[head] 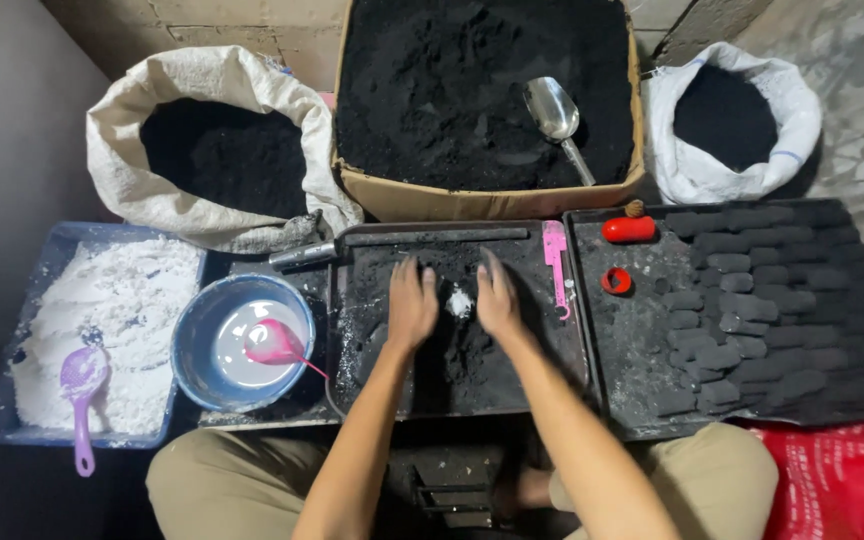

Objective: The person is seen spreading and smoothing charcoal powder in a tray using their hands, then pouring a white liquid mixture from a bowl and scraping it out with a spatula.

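Note:
My left hand (411, 303) and my right hand (497, 297) lie palm down, fingers spread, on a heap of black powder (452, 345) in a dark metal tray (367, 330) in front of me. Between the two hands shows a small patch of white powder (460, 301). Neither hand holds a tool. A pink scraper (556, 262) lies at the tray's right edge, and a long dark bar (432, 238) lies along its far edge.
Left: a blue bowl (197, 345) of white liquid with a pink scoop (277, 345), and a tub of white powder (117, 300) with a purple scoop (81, 385). Behind: a box of black powder (452, 90) with a metal scoop (555, 115), two sacks. Right: a tray of black briquettes (752, 300), a red cylinder (629, 229).

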